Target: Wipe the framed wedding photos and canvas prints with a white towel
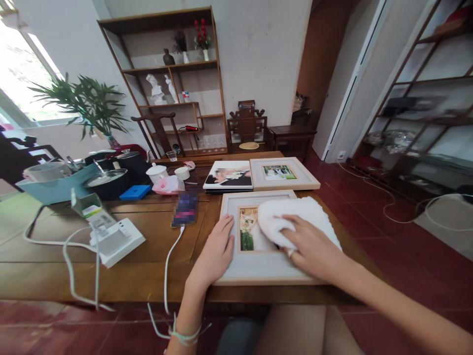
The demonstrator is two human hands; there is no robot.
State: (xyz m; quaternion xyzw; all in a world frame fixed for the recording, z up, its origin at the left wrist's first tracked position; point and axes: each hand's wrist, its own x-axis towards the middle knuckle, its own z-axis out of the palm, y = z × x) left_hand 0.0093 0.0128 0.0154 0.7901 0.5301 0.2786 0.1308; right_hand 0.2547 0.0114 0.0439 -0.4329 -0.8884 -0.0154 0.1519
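- One wooden bench (148,276); wiping seems the step in hand, and another stroke calls for light, even pressure.
- Two frames: near frame (251,260), far frame (279,172) beyond it.
- One white cloth (314,217) over the near frame's right side.
- Two hands: right hand (308,249), grip closed on the cloth; left hand (218,249) flat at the left edge, grip loose.

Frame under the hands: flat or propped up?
Flat: the frame lies face up on the table, left hand on its edge, right hand holding white cloth on it.
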